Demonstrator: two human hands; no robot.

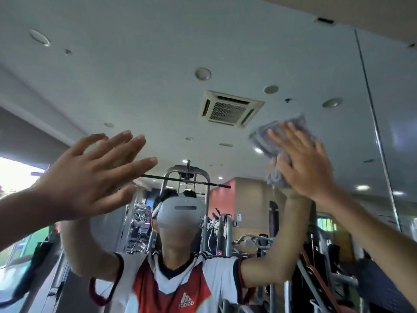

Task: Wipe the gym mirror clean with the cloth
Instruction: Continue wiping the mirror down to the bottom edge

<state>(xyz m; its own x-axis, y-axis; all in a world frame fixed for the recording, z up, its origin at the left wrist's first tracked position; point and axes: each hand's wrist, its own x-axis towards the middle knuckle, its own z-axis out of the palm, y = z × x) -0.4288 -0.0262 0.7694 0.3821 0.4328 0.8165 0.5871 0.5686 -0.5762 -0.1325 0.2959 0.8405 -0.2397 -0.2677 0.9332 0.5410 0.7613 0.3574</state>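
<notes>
Left hand (90, 177): raised at the left, palm toward the glass, fingers straight and close together, holding nothing; the fingertips meet their own reflection.
Right hand (304, 163): raised higher at the right, fingers straight and slightly spread, pressing flat on the cloth; no curl round it that I can make out.
Cloth (264, 136): grey, crumpled, pinned between the right palm and the glass; it sticks out above the fingertips and hangs down beside the thumb.
Mirror (158, 64): fills the view; a vertical seam (374, 123) runs just right of the cloth.
Reflection, near: a person wearing a grey headset (180, 213) and a red-and-white jersey (171, 283), both arms up.
Reflection, far: a weight machine (187, 179) with a dark crossbar behind the person; a square ceiling vent (230, 109) and round recessed lights above.
</notes>
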